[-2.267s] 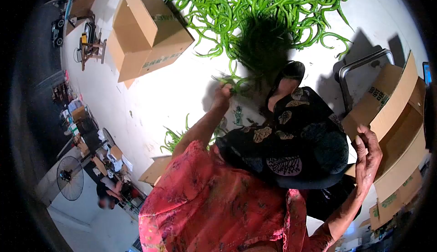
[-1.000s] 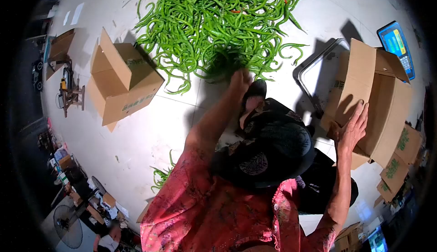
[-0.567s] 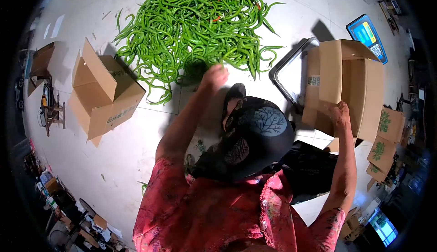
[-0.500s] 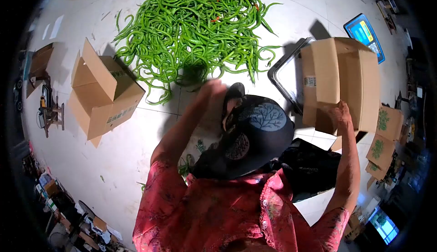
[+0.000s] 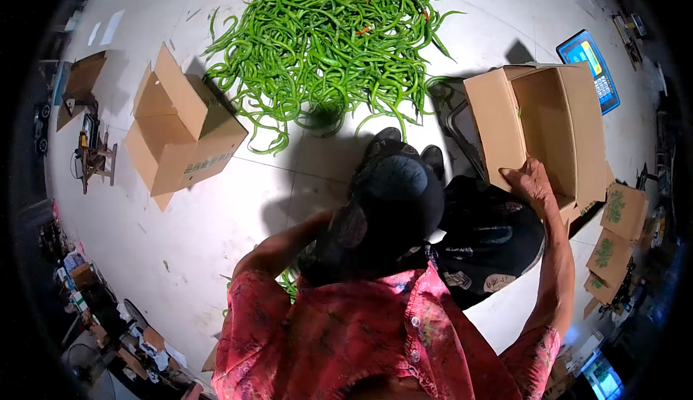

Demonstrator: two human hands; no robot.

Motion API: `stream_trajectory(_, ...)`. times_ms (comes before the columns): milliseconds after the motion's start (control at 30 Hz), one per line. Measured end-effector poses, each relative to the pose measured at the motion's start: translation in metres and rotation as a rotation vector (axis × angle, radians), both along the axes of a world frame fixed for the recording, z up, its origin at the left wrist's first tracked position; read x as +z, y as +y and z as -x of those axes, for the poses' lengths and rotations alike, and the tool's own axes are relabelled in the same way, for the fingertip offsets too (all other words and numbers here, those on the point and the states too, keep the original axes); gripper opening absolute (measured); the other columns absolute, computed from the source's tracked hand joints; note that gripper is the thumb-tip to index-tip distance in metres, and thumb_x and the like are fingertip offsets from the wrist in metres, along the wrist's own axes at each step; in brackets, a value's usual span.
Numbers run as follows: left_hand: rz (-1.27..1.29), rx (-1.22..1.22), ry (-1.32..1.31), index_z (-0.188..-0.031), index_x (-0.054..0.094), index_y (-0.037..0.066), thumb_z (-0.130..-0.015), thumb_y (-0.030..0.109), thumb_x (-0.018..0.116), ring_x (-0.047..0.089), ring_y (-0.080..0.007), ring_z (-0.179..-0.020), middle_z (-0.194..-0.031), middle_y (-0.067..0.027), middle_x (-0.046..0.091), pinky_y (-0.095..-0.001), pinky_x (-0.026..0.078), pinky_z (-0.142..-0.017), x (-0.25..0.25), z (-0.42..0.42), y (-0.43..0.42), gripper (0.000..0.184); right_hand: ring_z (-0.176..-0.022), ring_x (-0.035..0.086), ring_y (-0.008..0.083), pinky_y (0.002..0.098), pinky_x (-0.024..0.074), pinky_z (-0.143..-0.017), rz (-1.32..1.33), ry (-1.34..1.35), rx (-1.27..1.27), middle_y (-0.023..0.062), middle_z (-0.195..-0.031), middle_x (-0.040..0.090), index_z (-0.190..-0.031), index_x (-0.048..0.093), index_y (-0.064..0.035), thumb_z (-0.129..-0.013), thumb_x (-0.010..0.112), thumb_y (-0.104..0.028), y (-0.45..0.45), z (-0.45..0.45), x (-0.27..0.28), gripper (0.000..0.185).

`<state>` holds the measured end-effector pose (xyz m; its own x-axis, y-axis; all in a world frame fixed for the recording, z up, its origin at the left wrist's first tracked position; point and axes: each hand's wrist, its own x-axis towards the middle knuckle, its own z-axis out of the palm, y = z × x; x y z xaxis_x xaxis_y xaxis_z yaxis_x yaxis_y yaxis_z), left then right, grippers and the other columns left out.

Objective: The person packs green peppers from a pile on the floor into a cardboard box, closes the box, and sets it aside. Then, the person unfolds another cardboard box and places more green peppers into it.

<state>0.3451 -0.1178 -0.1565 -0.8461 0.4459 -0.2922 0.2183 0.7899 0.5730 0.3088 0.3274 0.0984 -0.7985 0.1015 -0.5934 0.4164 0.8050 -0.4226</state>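
Note:
My right hand (image 5: 532, 182) grips the near edge of an open cardboard box (image 5: 498, 122), fingers closed over the cardboard. The box's opening faces up toward me, and its inside is bare brown cardboard with a small green bit near the left wall. Under its left side shows the dark frame of a scale (image 5: 462, 136). My left forearm (image 5: 278, 247) reaches down beside my knee, which hides the hand. In front of my feet a large heap of long green chili peppers (image 5: 325, 46) lies on the floor, with a few red ones among them.
Left of the heap stands another open cardboard box (image 5: 173, 129). A blue digital display (image 5: 588, 68) lies beyond the right box. Flattened cardboard (image 5: 613, 237) with green prints is at the right, and a small stool (image 5: 95, 147) stands far left. More green peppers (image 5: 289, 282) show behind my left arm.
My left hand has gone from near the pepper heap down and back behind my knee. The right box has tilted, showing more of its inside, with my right hand still on its edge.

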Motion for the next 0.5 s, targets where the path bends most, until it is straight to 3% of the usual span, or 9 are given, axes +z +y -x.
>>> stream_trajectory(133,0.054,-0.016,0.02,-0.112,0.061,0.006,-0.083,0.014,0.059,0.059,-0.0253,-0.099,-0.102,-0.0122,0.064,-0.036,0.049,-0.089,-0.006,0.02,0.009,0.03,-0.072,0.063,0.0174,0.0326,0.0501,-0.069,-0.012,0.34,-0.018,0.0186,-0.082,0.069,-0.107,0.062,0.0058,-0.08,0.069,-0.015,0.033,-0.014,-0.042,0.035)
stream_trajectory(267,0.115,-0.059,0.012,-0.113,0.06,0.007,-0.081,0.014,0.06,0.059,-0.026,-0.098,-0.101,-0.0126,0.064,-0.0369,0.049,-0.089,-0.036,0.055,0.028,0.033,-0.07,0.063,0.02,0.0318,0.0496,-0.069,-0.075,0.276,-0.164,0.0193,-0.08,0.068,-0.11,0.061,0.0053,-0.081,0.064,-0.009,0.037,0.003,-0.028,0.032)
stream_trajectory(400,0.164,-0.106,-0.027,-0.115,0.06,0.007,-0.08,0.015,0.062,0.06,-0.0266,-0.097,-0.1,-0.013,0.064,-0.0378,0.049,-0.089,-0.046,0.078,0.039,0.036,-0.05,0.057,0.022,0.0334,0.0503,-0.057,-0.258,0.228,-0.032,0.0189,-0.059,0.057,-0.12,0.06,0.0008,-0.076,0.067,-0.006,0.031,0.008,-0.055,0.045)
stream_trajectory(433,0.174,-0.115,-0.035,-0.115,0.06,0.007,-0.079,0.015,0.062,0.06,-0.0267,-0.097,-0.1,-0.0131,0.064,-0.038,0.049,-0.089,-0.046,0.08,0.039,0.036,-0.054,0.06,0.0281,0.0371,0.0517,-0.061,-0.162,0.243,-0.082,0.0205,-0.063,0.059,-0.123,0.058,-0.0006,-0.076,0.068,-0.009,0.02,0.011,-0.05,0.049)
stream_trajectory(500,0.178,-0.133,-0.051,-0.116,0.06,0.008,-0.079,0.016,0.063,0.06,-0.027,-0.096,-0.099,-0.0133,0.064,-0.0385,0.049,-0.089,-0.04,0.084,0.039,0.038,-0.061,0.063,0.0338,0.0406,0.0517,-0.065,-0.215,0.197,-0.073,0.0218,-0.067,0.06,-0.125,0.056,-0.0016,-0.077,0.068,-0.012,0.015,0.013,-0.048,0.05)
